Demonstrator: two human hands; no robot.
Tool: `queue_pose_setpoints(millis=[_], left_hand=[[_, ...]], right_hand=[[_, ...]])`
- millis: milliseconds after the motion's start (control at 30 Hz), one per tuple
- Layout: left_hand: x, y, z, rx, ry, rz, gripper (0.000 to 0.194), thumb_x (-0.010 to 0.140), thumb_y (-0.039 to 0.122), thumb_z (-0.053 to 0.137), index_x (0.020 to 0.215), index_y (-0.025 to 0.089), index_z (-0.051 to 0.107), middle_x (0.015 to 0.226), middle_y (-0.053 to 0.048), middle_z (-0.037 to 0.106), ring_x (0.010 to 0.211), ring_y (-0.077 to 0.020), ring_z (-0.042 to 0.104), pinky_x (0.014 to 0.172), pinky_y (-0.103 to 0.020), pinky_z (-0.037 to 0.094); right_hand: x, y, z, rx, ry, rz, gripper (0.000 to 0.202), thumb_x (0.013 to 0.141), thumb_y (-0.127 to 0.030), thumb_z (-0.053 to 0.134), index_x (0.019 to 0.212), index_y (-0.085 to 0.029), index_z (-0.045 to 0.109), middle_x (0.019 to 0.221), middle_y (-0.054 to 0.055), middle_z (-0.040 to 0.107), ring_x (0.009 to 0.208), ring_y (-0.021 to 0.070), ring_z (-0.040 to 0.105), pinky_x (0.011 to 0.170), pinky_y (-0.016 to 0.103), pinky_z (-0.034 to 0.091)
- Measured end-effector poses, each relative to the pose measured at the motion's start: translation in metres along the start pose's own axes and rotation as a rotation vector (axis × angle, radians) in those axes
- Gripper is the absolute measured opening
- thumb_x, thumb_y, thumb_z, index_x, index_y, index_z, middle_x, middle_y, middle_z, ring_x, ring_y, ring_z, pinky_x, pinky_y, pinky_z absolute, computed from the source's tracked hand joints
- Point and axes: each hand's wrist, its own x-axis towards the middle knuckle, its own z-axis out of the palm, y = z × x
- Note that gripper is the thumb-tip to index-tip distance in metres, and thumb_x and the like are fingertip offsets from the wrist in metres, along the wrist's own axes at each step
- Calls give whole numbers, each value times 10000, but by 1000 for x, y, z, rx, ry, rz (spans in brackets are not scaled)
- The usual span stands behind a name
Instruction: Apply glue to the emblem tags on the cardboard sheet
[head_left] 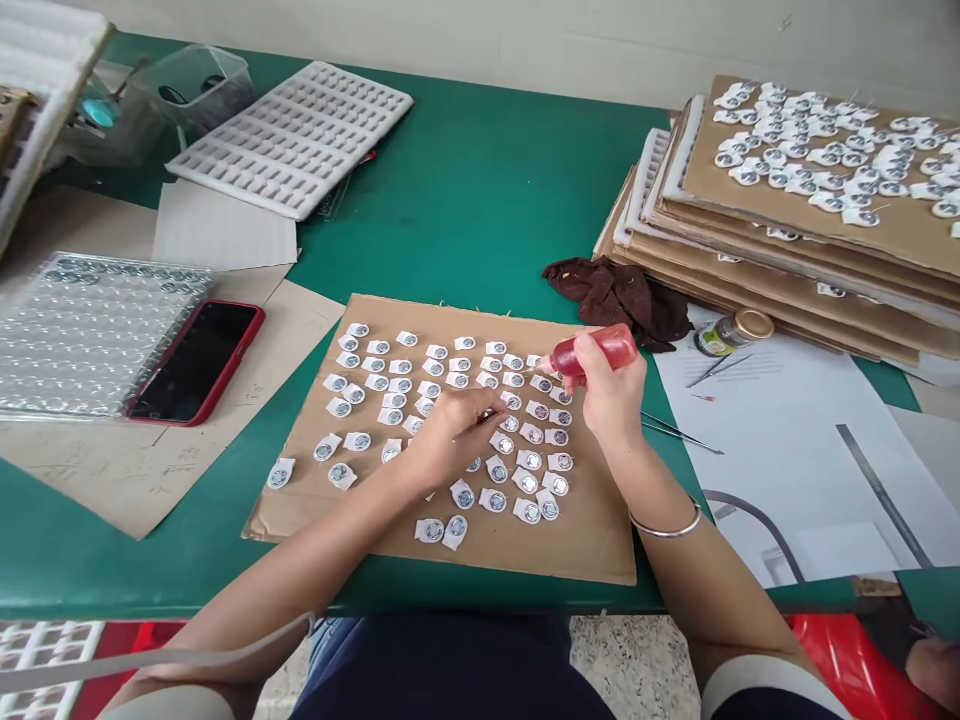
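Observation:
My right hand (611,385) is wrapped round a red squeeze bottle (600,350), tipped so that its narrow nozzle points left and down over the cardboard sheet (592,530). Spread across the sheet are many small white pieces, each with a round silvery disc, such as this white piece (430,530). Low over the middle of them is my left hand (461,425), its fingers pinched together beside a white piece (511,401). A thin dark edge shows at those fingertips, too small to name.
Stacked cardboard sheets (780,215) bearing more white pieces stand at the right, by a dark brown cloth (622,295), a small jar (735,332) and metal tweezers (682,433). Leftward lie a phone (199,360), a clear blister tray (82,345) and a white foam tray (292,135).

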Motion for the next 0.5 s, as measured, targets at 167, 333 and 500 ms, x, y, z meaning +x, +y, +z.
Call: queue_pose_setpoints(millis=[167,333,500], left_hand=[[1,2,0,32,-49,-8,133,862,190,498,839,166,626,730,-19,644,637,-99,565,575,-212,426],[0,0,2,24,-78,-11,162,871,181,458,858,165,618,768,-33,646,676,-115,580,600,-224,440],[-2,-1,4,51,-67,25,158,870,169,441,861,156,598,784,-51,636,716,-136,581,654,-258,455]], right_hand=[[-2,1,-1,-63,17,-31,294,727,-465,639,835,-207,549,715,11,665,455,118,585,344,219,414],[-4,3,-1,-94,18,-63,271,748,-459,614,837,-212,545,693,-1,647,429,107,562,347,224,425],[-7,6,-3,-150,2,-89,267,763,-456,604,853,-210,555,755,6,645,441,102,567,355,219,431]])
